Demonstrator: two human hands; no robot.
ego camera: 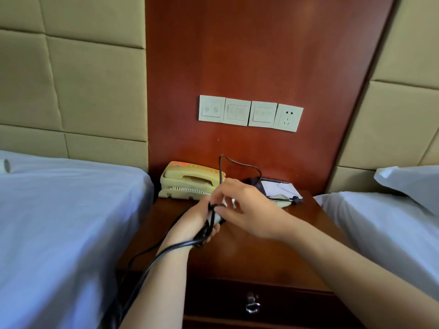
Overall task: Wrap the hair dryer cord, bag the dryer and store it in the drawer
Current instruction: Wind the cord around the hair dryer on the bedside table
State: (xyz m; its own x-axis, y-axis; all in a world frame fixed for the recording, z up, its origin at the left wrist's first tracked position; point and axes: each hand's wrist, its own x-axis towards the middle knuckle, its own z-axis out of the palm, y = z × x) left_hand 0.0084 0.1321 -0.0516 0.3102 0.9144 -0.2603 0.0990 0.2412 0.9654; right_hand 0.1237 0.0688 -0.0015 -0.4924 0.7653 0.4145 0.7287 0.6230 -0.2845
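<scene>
While you look down at the desk (249, 252) in the centre of the frame, your left hand (202, 222) is closed around the grey hair dryer (216, 218), mostly hidden, with black cord (166, 249) coiled on it. Your right hand (247, 207) pinches the cord just above. The loose cord runs to the lower left. The drawer (273, 302), at the bottom, is closed. A telephone (187, 182) stands behind.

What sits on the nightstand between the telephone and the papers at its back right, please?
In the head view, the right hand and a raised loop of the dryer cord fill that stretch; the nightstand surface behind them is hidden.
</scene>
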